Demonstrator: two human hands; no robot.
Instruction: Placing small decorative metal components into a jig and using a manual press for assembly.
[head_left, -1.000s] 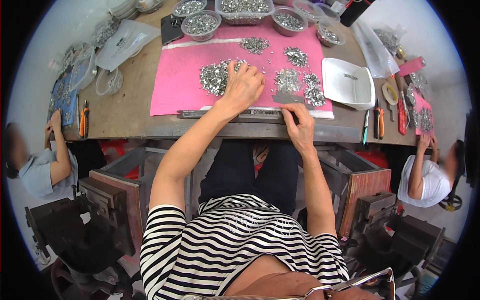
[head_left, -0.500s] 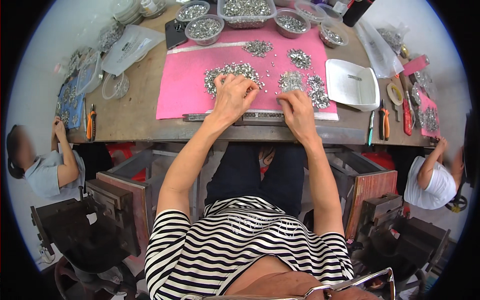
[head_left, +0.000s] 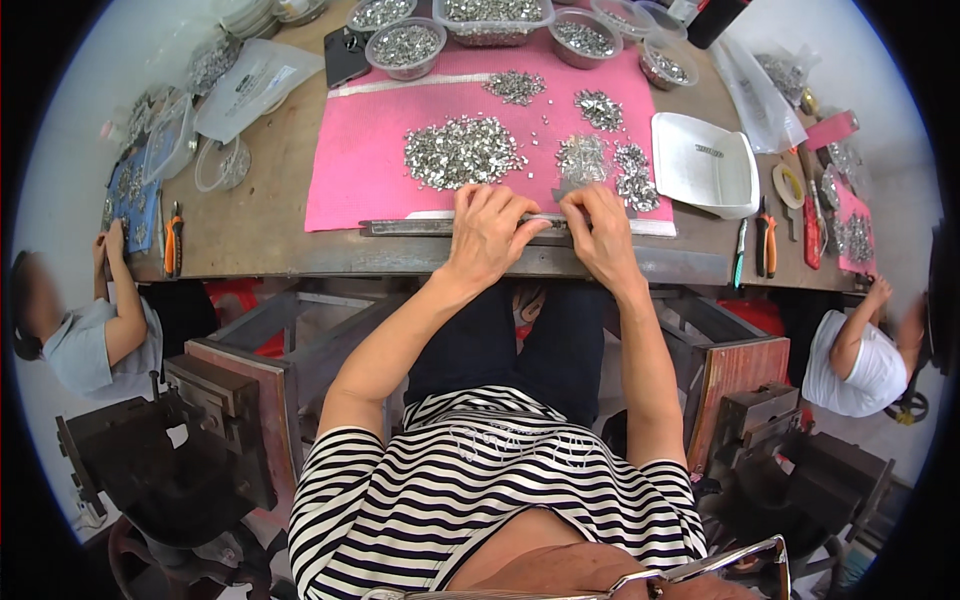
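Note:
My left hand [head_left: 490,232] bends over a long dark metal bar [head_left: 405,227] at the front of the pink mat. Its fingertips and thumb come together at the bar's slot. What they pinch is too small to make out. Close by on the right, my right hand [head_left: 603,232] is closed with thumb and forefinger at the same bar. A grey flat piece [head_left: 563,190] shows just beyond its fingertips; whether they grip it is unclear. Beyond my left hand lies a big pile of small silvery metal pieces [head_left: 460,152]. Smaller metal piles [head_left: 636,178] lie beyond my right hand.
A white tray [head_left: 735,178] stands right of the pink mat [head_left: 345,165]. Clear tubs of metal pieces [head_left: 406,70] line the back, beside a black phone [head_left: 346,60]. Orange-handled pliers [head_left: 174,245] lie left, others [head_left: 766,245] right. Co-workers sit at both sides.
My left hand has moved from the edge of the big pile down and right to the bar, near my right hand. My right hand stays at the bar.

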